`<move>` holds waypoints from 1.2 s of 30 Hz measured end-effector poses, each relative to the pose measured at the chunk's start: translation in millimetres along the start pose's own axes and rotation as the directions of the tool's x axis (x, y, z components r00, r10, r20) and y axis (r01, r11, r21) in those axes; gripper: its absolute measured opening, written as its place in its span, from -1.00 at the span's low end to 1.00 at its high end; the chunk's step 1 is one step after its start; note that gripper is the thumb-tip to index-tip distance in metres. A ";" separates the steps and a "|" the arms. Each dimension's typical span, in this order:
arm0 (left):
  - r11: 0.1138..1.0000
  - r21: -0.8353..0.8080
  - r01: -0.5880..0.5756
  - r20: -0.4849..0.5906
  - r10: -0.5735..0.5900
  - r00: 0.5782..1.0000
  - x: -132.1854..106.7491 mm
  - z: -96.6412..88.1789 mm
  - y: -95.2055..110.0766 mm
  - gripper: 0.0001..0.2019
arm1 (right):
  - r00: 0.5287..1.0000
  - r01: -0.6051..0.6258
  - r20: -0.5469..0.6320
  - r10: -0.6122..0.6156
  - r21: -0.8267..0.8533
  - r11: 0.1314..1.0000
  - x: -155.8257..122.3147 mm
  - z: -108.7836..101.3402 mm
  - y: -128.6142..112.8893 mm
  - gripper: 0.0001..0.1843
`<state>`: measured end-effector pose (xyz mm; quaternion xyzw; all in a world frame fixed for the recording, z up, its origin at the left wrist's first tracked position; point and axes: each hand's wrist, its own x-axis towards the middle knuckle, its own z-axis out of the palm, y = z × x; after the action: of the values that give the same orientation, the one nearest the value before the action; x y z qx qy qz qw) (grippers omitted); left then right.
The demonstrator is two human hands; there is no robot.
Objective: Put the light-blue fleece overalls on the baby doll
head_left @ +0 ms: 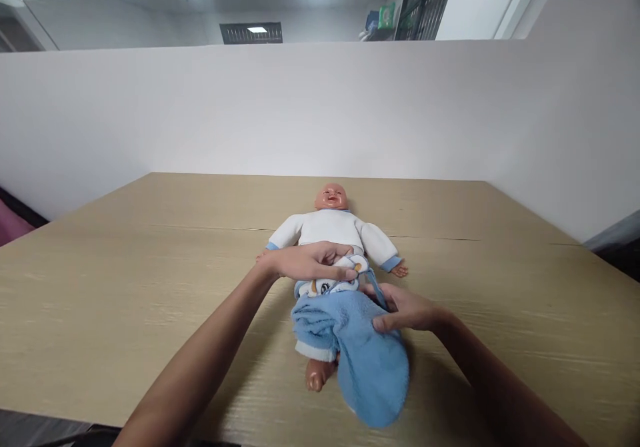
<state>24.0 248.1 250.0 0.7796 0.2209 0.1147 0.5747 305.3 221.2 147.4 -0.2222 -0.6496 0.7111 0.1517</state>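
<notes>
Pale wood surface (125,287), white partition (300,107) behind, doll (330,227) flat on its back, head pointing away from me.
Its long axis runs straight out from my view, feet nearest. Left hand (310,262) lies across the belly, grip pinched on the waistband (345,275); right hand (405,308) is at the hip on the right, grip closed on the blue trousers (365,354) bunched over the legs.

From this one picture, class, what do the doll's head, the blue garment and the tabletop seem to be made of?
The doll's head: likely moulded plastic or vinyl, smooth with a slight sheen. The blue garment: soft fleece-like cloth, with a fuzzy matte nap and loose folds. The tabletop: pale wood-grain laminate or veneer, matte with fine streaks; possibly solid wood.
</notes>
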 end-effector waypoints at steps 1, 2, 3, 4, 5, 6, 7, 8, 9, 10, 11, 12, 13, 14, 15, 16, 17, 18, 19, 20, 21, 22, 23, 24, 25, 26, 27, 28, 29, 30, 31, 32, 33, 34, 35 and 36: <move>1.000 -0.025 -0.009 -0.006 0.009 1.000 4.0 0.9 -2.9 -0.63 | 0.999 -0.041 0.026 0.042 -0.018 0.999 -2.5 -0.9 -0.7 -0.42; 1.000 -0.030 0.003 -0.018 -0.003 1.000 7.1 1.6 -6.2 -0.62 | 0.999 -0.046 0.008 0.046 -0.013 0.999 -4.1 -1.0 -1.1 -0.45; 0.999 -0.019 0.036 -0.027 -0.037 0.999 9.3 2.0 -9.8 -0.60 | 0.999 -0.014 -0.047 0.015 0.011 1.000 -4.8 -0.3 -1.3 -0.48; 0.997 -0.006 0.081 -0.028 -0.081 0.996 10.7 2.0 -13.6 -0.57 | 0.991 0.050 -0.125 -0.044 0.044 0.998 -4.3 1.2 -1.4 -0.50; 0.992 -0.002 0.124 -0.011 -0.124 0.992 11.5 1.6 -17.3 -0.53 | 0.974 0.125 -0.200 -0.105 0.087 0.988 -2.9 3.1 -1.3 -0.51; 0.987 -0.008 0.159 0.027 -0.158 0.987 11.8 1.1 -20.9 -0.51 | 0.951 0.195 -0.267 -0.154 0.138 0.971 -0.8 5.2 -1.1 -0.52; 0.983 -0.020 0.180 0.085 -0.178 0.980 12.0 0.4 -24.2 -0.50 | 0.930 0.244 -0.322 -0.175 0.189 0.951 1.7 7.4 -0.5 -0.53; 0.983 -0.039 0.181 0.143 -0.174 0.974 12.2 -0.1 -27.1 -0.50 | 0.914 0.269 -0.369 -0.172 0.233 0.934 4.1 9.2 0.5 -0.55; 0.985 -0.061 0.160 0.184 -0.146 0.972 12.3 -0.5 -29.6 -0.51 | 0.900 0.276 -0.408 -0.152 0.266 0.923 6.1 10.6 1.9 -0.57; 0.988 -0.082 0.127 0.203 -0.108 0.973 12.5 -0.7 -31.6 -0.50 | 0.893 0.266 -0.433 -0.123 0.287 0.920 7.5 11.4 3.4 -0.58; 0.991 -0.099 0.094 0.199 -0.073 0.977 12.6 -0.8 -33.2 -0.50 | 0.892 0.238 -0.444 -0.088 0.296 0.925 8.0 11.6 4.8 -0.58; 0.991 -0.115 0.067 0.173 -0.046 0.984 12.6 -0.7 -34.5 -0.49 | 0.899 0.199 -0.435 -0.055 0.291 0.936 7.5 11.3 5.7 -0.55; 0.990 -0.131 0.049 0.134 -0.031 0.991 12.4 -0.5 -35.5 -0.49 | 0.915 0.150 -0.402 -0.029 0.273 0.950 6.0 10.5 5.8 -0.50; 0.989 -0.141 0.047 0.097 -0.033 0.995 12.1 -0.4 -36.5 -0.51 | 0.942 0.091 -0.335 -0.004 0.244 0.966 3.8 9.4 5.0 -0.44; 0.988 -0.141 0.058 0.069 -0.049 0.996 11.6 -0.3 -37.5 -0.53 | 0.971 0.027 -0.238 0.023 0.206 0.978 1.1 8.2 3.3 -0.38; 0.988 -0.135 0.076 0.053 -0.069 0.996 11.1 -0.2 -38.4 -0.55 | 0.991 -0.034 -0.124 0.054 0.161 0.986 -1.6 7.1 1.0 -0.33; 0.988 -0.125 0.095 0.051 -0.089 0.995 10.7 -0.2 -39.3 -0.56 | 0.996 -0.081 -0.015 0.084 0.116 0.990 -4.2 6.1 -1.6 -0.33; 0.987 -0.116 0.113 0.066 -0.106 0.992 10.2 -0.1 -39.9 -0.56 | 0.992 -0.108 0.070 0.102 0.081 0.991 -6.3 5.4 -4.0 -0.36; 0.986 -0.114 0.121 0.094 -0.111 0.989 9.8 0.0 -40.3 -0.55 | 0.989 -0.111 0.105 0.103 0.069 0.991 -7.7 5.2 -5.8 -0.43; 0.986 -0.117 0.116 0.126 -0.101 0.987 9.5 0.3 -40.4 -0.53 | 0.993 -0.086 0.083 0.079 0.085 0.993 -8.3 5.5 -6.7 -0.50; 0.987 -0.125 0.100 0.162 -0.079 0.984 9.3 0.8 -40.2 -0.51 | 0.999 -0.038 0.011 0.037 0.123 0.992 -8.1 6.3 -6.5 -0.54; 0.988 -0.134 0.080 0.202 -0.052 0.978 9.2 1.4 -39.7 -0.49 | 0.996 0.018 -0.088 -0.003 0.173 0.985 -7.3 7.6 -5.6 -0.55; 0.987 -0.149 0.064 0.243 -0.026 0.970 9.1 2.1 -39.0 -0.47 | 0.981 0.071 -0.189 -0.028 0.225 0.972 -5.9 9.4 -4.1 -0.53; 0.985 -0.161 0.055 0.281 -0.007 0.960 9.0 2.9 -38.4 -0.47 | 0.962 0.108 -0.272 -0.031 0.271 0.957 -4.4 11.5 -2.5 -0.49; 0.984 -0.170 0.055 0.306 0.000 0.952 9.0 3.7 -37.7 -0.47 | 0.945 0.123 -0.326 -0.018 0.304 0.945 -2.9 13.7 -1.2 -0.45; 0.983 -0.173 0.060 0.314 -0.003 0.950 8.9 4.2 -37.4 -0.49 | 0.937 0.118 -0.349 0.003 0.325 0.938 -1.7 15.9 -0.6 -0.40; 0.984 -0.171 0.060 0.303 -0.005 0.953 8.8 4.4 -37.4 -0.51 | 0.936 0.097 -0.351 0.027 0.330 0.939 -1.1 17.8 -1.0 -0.38; 0.985 -0.166 0.049 0.280 0.000 0.960 8.5 4.3 -37.8 -0.55 | 0.939 0.071 -0.341 0.045 0.320 0.945 -1.3 19.2 -2.6 -0.38; 0.987 -0.156 0.033 0.262 0.009 0.965 8.2 3.7 -38.8 -0.57 | 0.946 0.045 -0.320 0.055 0.299 0.953 -2.5 19.9 -5.2 -0.39; 0.988 -0.150 0.022 0.252 0.016 0.968 7.7 2.9 -40.0 -0.59 | 0.959 0.021 -0.277 0.055 0.266 0.964 -4.6 19.8 -8.7 -0.40; 0.989 -0.150 0.018 0.254 0.021 0.967 7.2 2.0 -41.5 -0.60 | 0.978 0.005 -0.205 0.043 0.226 0.974 -7.4 19.0 -12.6 -0.39; 0.988 -0.155 0.019 0.264 0.023 0.964 6.8 1.1 -43.0 -0.60 | 0.994 -0.008 -0.106 0.029 0.189 0.982 -10.8 17.5 -16.5 -0.37; 0.986 -0.164 0.022 0.278 0.025 0.960 6.5 0.5 -44.2 -0.59 | 1.000 -0.023 0.007 0.022 0.157 0.987 -14.4 15.6 -19.7 -0.35; 0.984 -0.177 0.024 0.287 0.028 0.958 6.4 0.4 -45.0 -0.58 | 0.993 -0.039 0.112 0.024 0.133 0.990 -17.8 13.5 -21.8 -0.34; 0.981 -0.191 0.026 0.294 0.032 0.955 6.5 0.8 -45.4 -0.58 | 0.982 -0.056 0.186 0.033 0.121 0.991 -20.8 11.5 -22.4 -0.35; 0.978 -0.206 0.028 0.298 0.035 0.954 6.9 1.7 -45.5 -0.57 | 0.976 -0.070 0.214 0.043 0.121 0.990 -23.0 9.8 -21.3 -0.38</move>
<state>21.2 260.9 205.9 0.7239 0.1164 0.0186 0.6798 318.3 203.5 171.9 -0.1540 -0.6086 0.7747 0.0756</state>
